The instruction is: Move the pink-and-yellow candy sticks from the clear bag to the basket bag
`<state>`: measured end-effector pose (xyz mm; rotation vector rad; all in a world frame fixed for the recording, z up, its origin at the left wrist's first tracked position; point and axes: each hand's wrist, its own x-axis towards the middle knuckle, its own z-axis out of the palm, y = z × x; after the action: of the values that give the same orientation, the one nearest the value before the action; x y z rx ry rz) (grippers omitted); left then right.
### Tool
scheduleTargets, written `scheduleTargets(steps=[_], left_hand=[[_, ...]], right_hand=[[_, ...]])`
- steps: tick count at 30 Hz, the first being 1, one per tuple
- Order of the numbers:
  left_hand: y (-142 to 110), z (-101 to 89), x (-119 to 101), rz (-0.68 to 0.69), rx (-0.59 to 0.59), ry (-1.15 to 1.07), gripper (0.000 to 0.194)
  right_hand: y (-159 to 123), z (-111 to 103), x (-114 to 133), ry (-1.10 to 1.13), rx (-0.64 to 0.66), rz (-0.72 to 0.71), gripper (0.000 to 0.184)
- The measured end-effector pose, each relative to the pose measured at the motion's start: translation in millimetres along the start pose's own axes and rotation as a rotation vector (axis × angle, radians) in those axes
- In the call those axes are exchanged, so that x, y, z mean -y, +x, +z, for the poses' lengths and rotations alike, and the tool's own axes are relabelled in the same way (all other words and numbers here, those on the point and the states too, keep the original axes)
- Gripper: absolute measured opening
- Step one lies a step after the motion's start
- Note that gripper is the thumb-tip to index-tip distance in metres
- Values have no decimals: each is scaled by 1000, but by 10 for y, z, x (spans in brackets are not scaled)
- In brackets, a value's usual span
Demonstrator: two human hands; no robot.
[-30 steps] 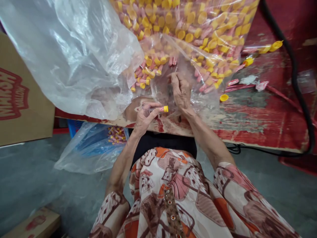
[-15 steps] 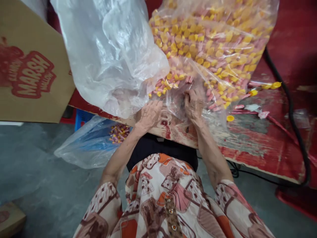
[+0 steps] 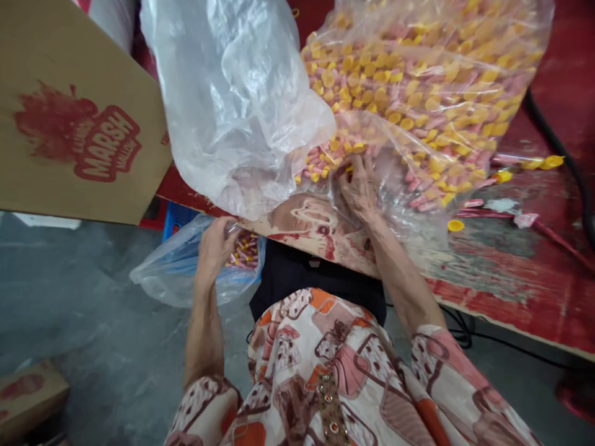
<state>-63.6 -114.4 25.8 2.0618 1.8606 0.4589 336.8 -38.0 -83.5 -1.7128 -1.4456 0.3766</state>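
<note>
My left hand (image 3: 214,249) is below the table's front edge, over a clear bag (image 3: 160,275) holding pink and yellow pieces (image 3: 244,251). Its fingers are curled together, with a small shiny clear bit at their tips that I cannot make out. My right hand (image 3: 360,189) reaches into the mouth of a large clear plastic bag (image 3: 418,130) on the table. That bag is full of small pink pieces and yellow caps (image 3: 367,68). The right fingers are bent down among the pieces (image 3: 320,164); what they pinch is hidden.
A crumpled whitish plastic bag (image 3: 232,105) lies left of the full one. Further left stands a cardboard box (image 3: 83,124) printed "MARSH MALLOW". The red table (image 3: 520,266) is worn, with a loose yellow cap (image 3: 455,226), scraps and a black cable (image 3: 558,148). A blue crate (image 3: 175,218) sits below.
My left hand has moved from the tabletop beside the bag's mouth down and left to the lower bag. The right hand has shifted slightly deeper into the pieces. The view has moved a little.
</note>
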Motion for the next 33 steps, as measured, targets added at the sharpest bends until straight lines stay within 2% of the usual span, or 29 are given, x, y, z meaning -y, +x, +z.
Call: scheduleTargets(steps=[3, 6, 8, 10, 12, 15, 18, 20, 23, 26, 30, 33], left_hand=[[406, 597, -345, 54, 142, -367, 35], [728, 1094, -674, 79, 174, -412, 37], [815, 1245, -807, 145, 175, -405, 33], [831, 1268, -872, 227, 188, -427, 28], [820, 1226, -908, 273, 192, -471, 32], [802, 1157, -985, 290, 226, -571, 42], [783, 1127, -1095, 289, 304, -645, 46], [761, 1113, -1170, 278, 321, -649, 44], [701, 1099, -1294, 276, 319, -629, 39], [610, 1153, -1472, 355, 323, -624, 33], [472, 1365, -1739, 516, 245, -589, 31], [420, 1516, -1848, 586, 179, -540, 29]], right_hand=[[-176, -109, 16, 33, -69, -8, 16], [-330, -207, -8, 47, -125, 22, 21], [-381, -268, -24, 84, -116, 30, 21], [-393, -328, -5, 199, -77, 57, 22], [-391, -378, 66, 406, -16, 136, 30], [-408, -418, 223, 708, 206, 233, 44], [-454, -414, 340, 826, 465, 227, 51], [-471, -392, 362, 881, 528, 220, 54], [-434, -339, 326, 968, 492, 279, 66], [-340, -281, 276, 1033, 440, 415, 76], [-274, -234, 279, 1107, 402, 545, 85], [-323, -200, 302, 1120, 299, 536, 84]])
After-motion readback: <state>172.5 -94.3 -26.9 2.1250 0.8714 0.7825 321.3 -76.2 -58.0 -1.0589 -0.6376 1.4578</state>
